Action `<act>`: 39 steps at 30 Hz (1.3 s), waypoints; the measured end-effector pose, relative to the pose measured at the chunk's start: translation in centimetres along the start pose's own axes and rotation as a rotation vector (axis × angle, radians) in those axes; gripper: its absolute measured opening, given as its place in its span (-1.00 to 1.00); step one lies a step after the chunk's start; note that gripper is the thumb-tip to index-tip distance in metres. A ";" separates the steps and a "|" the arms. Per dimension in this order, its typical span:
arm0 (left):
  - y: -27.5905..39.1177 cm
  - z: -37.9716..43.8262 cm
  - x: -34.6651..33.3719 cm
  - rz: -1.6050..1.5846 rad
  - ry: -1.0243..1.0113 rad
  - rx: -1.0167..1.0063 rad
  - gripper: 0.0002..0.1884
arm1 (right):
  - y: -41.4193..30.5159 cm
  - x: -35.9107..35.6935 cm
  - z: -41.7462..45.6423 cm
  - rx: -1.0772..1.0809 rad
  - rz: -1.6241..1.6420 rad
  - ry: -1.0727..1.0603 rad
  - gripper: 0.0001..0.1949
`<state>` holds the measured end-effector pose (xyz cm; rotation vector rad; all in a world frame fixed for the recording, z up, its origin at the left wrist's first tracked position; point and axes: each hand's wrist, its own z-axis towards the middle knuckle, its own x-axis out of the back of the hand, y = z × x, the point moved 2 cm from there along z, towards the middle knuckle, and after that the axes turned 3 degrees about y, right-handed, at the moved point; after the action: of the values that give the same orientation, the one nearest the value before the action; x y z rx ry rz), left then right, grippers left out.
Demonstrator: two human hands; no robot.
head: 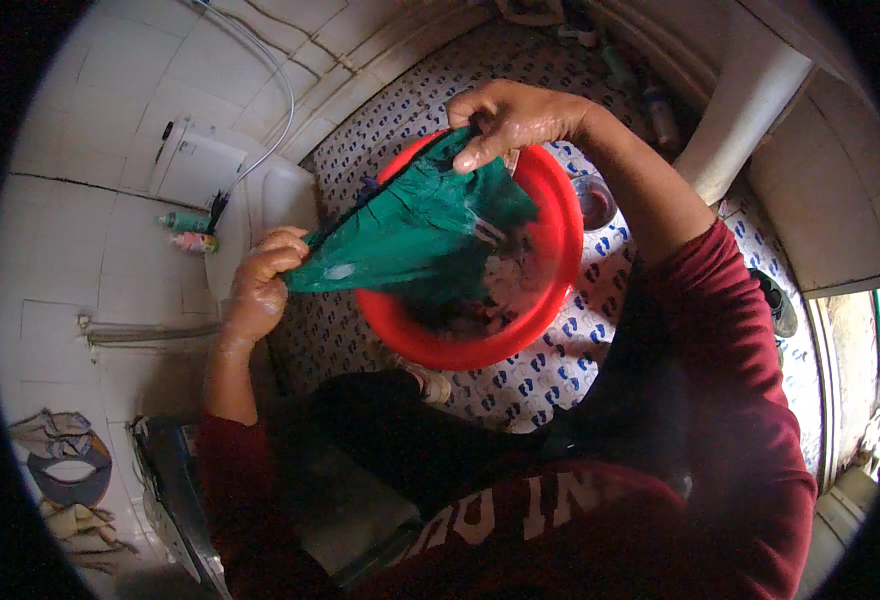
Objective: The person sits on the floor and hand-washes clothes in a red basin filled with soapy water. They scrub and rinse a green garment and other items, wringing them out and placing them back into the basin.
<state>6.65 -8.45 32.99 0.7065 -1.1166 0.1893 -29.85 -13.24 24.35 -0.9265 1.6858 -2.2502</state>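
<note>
A wet green cloth garment (pixel 410 225) with a dark edge is stretched between my two hands over a red plastic basin (pixel 470 356). My left hand (pixel 264 281) grips one end, out past the basin's left rim. The other end is pinched by my right hand (pixel 511 124), above the basin's far side. Both hands look wet. Lower folds of the green cloth hang down into the basin. Beside them inside lie suds and other soaked, dark and pale cloth (pixel 504 281), partly covered by the garment and blurred.
A white ceramic fixture (pixel 282 195) stands at the left wall with a hose (pixel 290 105) above and two bottles (pixel 194 231) beside it. A small bowl (pixel 594 202) sits right of the basin on the footprint-patterned floor (pixel 545 382). A white pipe (pixel 747 120) rises at right. A shoe (pixel 774 300) lies nearby.
</note>
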 end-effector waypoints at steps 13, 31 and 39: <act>4.1 4.0 -0.2 -0.527 0.154 0.577 -0.77 | 1.7 -1.4 2.9 0.280 0.098 0.453 -0.76; 4.1 4.8 -0.7 0.028 -0.379 0.676 -0.80 | 3.6 -0.9 3.2 0.301 -0.021 0.232 -0.67; 2.4 2.8 2.1 -0.075 -0.252 0.753 -0.73 | 3.4 1.4 3.0 0.221 0.065 0.521 -0.89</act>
<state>4.34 -8.68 36.54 1.4705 -1.2561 0.4792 -30.01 -17.47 22.20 -0.2406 1.5561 -2.7195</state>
